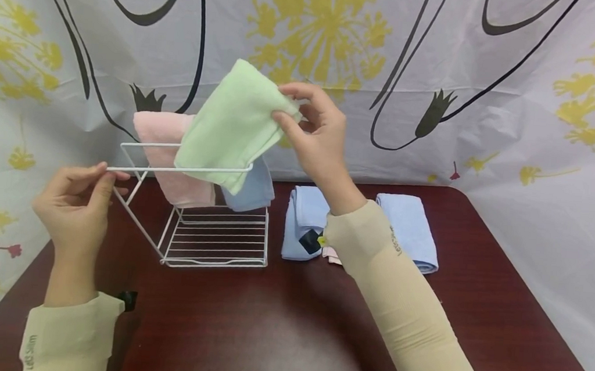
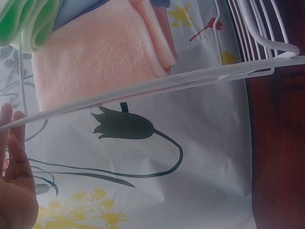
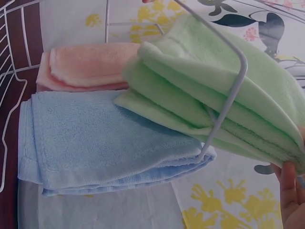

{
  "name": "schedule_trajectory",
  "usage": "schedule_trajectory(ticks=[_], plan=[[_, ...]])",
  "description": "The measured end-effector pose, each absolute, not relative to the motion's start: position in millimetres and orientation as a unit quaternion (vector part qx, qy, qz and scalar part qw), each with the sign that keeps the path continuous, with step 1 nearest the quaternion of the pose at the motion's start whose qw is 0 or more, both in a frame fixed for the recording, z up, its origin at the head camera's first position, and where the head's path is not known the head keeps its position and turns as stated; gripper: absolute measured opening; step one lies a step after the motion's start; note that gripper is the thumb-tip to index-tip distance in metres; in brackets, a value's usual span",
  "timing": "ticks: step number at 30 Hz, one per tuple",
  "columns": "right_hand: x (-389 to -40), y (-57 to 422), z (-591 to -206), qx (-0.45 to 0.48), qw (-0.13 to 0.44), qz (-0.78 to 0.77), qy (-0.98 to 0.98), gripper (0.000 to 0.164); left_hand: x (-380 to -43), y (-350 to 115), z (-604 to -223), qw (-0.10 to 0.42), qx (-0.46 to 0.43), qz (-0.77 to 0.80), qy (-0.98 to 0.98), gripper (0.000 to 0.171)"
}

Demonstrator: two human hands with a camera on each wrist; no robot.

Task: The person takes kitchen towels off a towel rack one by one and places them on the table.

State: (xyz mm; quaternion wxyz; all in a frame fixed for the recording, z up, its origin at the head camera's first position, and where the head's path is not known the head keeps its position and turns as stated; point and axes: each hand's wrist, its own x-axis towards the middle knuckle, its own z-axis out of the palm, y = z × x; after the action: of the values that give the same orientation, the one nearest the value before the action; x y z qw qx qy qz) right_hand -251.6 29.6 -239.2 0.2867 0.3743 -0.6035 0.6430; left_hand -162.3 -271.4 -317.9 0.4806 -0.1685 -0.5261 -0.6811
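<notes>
Patterned cloth (image 1: 497, 108) hangs behind — left hand (image 1: 77, 209) pinches white rack (image 1: 162, 169), best held steady; right hand (image 1: 320, 132) pinches green towel (image 1: 229, 122).

Can't tell the exact room tbh, but it looks homey. A white curtain-like sheet (image 1: 513, 109) with yellow dandelion-ish prints hangs behind the table (image 1: 244, 333) and along both its sides, so it's kinda a screened-off nook. Household stuff on the table too: white wire rack (image 1: 162, 169), folded blue cloths (image 1: 408, 226).
</notes>
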Motion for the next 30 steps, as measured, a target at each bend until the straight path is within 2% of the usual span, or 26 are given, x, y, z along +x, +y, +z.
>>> schedule_trajectory(ticks=[14,30], plan=[[-252.0,42.1,-232.6,0.361,0.342,0.682,-0.536,0.03,-161.3,-272.0,-317.2,0.485,-0.169,-0.674,-0.531,0.016],[-253.2,67.0,-236.8,0.279,0.381,0.736,-0.485,0.03,-163.6,-273.8,-321.4,0.483,-0.156,-0.679,-0.53,0.013]])
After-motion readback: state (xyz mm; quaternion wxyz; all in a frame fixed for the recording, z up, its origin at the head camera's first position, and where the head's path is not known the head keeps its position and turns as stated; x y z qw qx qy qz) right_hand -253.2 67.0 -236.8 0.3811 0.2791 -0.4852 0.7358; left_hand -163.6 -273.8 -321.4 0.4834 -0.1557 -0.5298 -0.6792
